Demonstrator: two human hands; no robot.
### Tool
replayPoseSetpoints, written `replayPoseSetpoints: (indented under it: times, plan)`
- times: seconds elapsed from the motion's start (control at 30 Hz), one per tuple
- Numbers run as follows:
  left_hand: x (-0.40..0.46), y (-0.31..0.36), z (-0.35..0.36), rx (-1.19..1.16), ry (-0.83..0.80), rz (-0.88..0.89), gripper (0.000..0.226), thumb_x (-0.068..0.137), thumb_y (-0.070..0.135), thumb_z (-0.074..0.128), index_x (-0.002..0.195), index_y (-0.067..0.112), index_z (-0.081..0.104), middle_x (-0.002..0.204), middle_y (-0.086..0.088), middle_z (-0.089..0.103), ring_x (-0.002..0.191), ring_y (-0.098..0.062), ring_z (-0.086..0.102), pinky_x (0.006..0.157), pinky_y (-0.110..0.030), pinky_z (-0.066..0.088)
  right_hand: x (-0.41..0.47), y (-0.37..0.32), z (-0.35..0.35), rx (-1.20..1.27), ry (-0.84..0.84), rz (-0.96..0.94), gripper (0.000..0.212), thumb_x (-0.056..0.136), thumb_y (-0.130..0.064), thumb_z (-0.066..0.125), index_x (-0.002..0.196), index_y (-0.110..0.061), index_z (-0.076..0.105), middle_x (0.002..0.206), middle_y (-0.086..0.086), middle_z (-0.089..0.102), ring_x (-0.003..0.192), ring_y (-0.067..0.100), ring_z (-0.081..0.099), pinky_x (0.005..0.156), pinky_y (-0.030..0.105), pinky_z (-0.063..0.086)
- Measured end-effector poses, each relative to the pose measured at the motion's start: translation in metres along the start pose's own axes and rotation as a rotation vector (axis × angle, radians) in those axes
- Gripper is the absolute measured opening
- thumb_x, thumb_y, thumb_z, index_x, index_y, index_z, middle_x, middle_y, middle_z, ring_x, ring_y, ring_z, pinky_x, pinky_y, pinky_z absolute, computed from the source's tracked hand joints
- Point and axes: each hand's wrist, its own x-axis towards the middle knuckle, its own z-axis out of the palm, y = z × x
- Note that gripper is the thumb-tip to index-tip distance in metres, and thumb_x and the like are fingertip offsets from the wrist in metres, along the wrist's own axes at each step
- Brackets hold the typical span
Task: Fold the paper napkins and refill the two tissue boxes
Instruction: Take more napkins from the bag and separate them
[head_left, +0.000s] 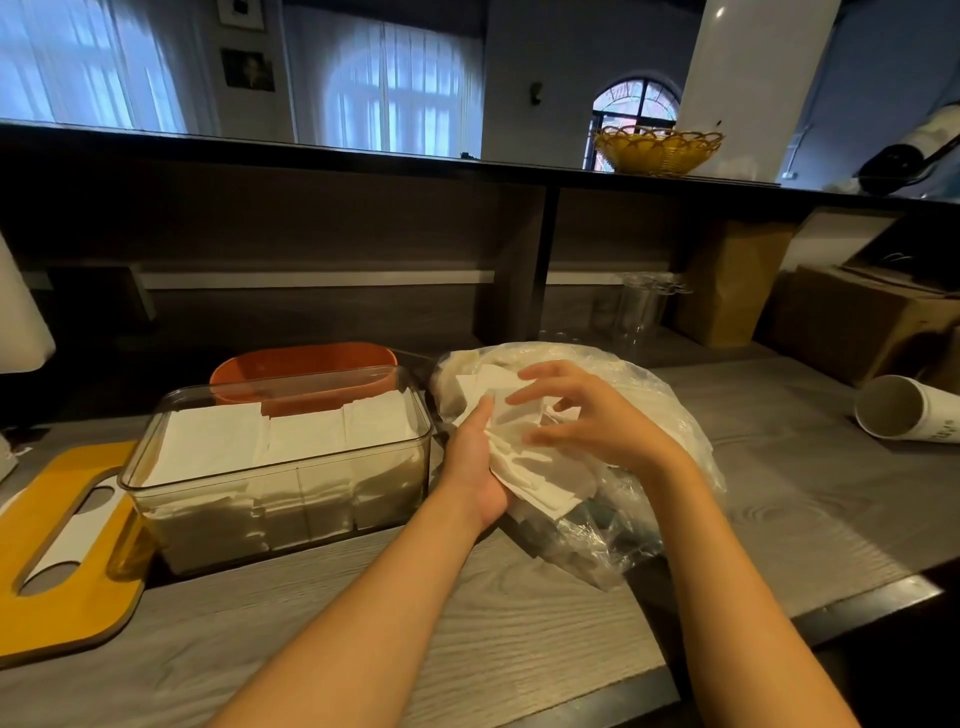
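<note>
- Two hands work at a clear plastic bag (597, 499) on the desk (519, 613).
- Left hand (475, 467): grip curled under a stack of white napkins (535, 467).
- Right hand (587, 415): fingers spread, hovering over the stack.
- Clear tissue box (280, 467), left of the bag, holds folded napkins.

A café service area, seen from behind the bar. Paper cups (906, 410), stacked glasses (644, 306) and cardboard boxes (852, 322) sit around a wooden surface (519, 623).
</note>
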Motion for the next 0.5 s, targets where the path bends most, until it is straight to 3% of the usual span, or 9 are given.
replayPoseSetpoints:
  times: [0.13,0.2,0.27,0.33,0.4,0.5]
  plan:
    - [0.0,0.0,0.0,-0.001,0.007,-0.001,0.042,0.103,0.051,0.042,0.118,0.02,0.066,0.101,-0.013,0.077,0.096,-0.032,0.071,0.083,-0.046,0.057,0.004,0.003,0.008,0.004,0.102,-0.003,0.011,0.085,-0.018,0.077,0.091,-0.028,0.08,0.116,-0.017,0.061,0.103,-0.002,0.055,0.083,0.017,0.044]
    - [-0.001,0.0,0.001,-0.024,-0.002,0.018,0.047,0.101,0.058,0.04,0.115,0.022,0.067,0.102,-0.013,0.077,0.098,-0.033,0.07,0.084,-0.046,0.056,0.005,0.0,0.007,0.088,0.206,-0.016,0.012,0.087,-0.017,0.075,0.086,-0.029,0.079,0.115,-0.016,0.064,0.106,0.0,0.057,0.085,0.018,0.047]
    - [-0.002,0.0,0.002,-0.055,-0.014,0.043,0.056,0.097,0.066,0.039,0.119,0.022,0.066,0.111,-0.015,0.075,0.106,-0.036,0.067,0.091,-0.049,0.054,0.004,-0.005,0.005,0.315,0.407,-0.023,0.013,0.088,-0.015,0.073,0.087,-0.028,0.077,0.107,-0.011,0.07,0.101,0.005,0.064,0.084,0.022,0.055]
    - [0.0,0.0,0.002,-0.063,-0.022,0.056,0.065,0.094,0.073,0.037,0.129,0.024,0.064,0.121,-0.015,0.071,0.115,-0.039,0.063,0.098,-0.054,0.051,0.004,-0.01,0.0,0.631,0.604,0.029,0.01,0.091,-0.014,0.069,0.091,-0.021,0.077,0.093,-0.006,0.073,0.092,0.01,0.067,0.074,0.024,0.057]
    - [0.002,-0.001,0.001,-0.088,-0.027,0.053,0.071,0.092,0.076,0.035,0.135,0.026,0.061,0.128,-0.014,0.068,0.122,-0.04,0.059,0.104,-0.056,0.046,0.006,-0.012,0.0,0.845,0.652,0.11,0.01,0.094,-0.016,0.066,0.093,-0.018,0.076,0.089,-0.003,0.073,0.089,0.016,0.068,0.07,0.028,0.058]
    - [0.001,-0.001,-0.002,-0.116,-0.056,0.02,0.077,0.088,0.08,0.034,0.135,0.026,0.061,0.13,-0.016,0.067,0.123,-0.038,0.058,0.1,-0.049,0.05,0.016,-0.01,0.016,0.75,0.644,0.217,0.012,0.094,-0.015,0.066,0.09,-0.018,0.077,0.084,-0.002,0.074,0.086,0.023,0.069,0.071,0.036,0.058]
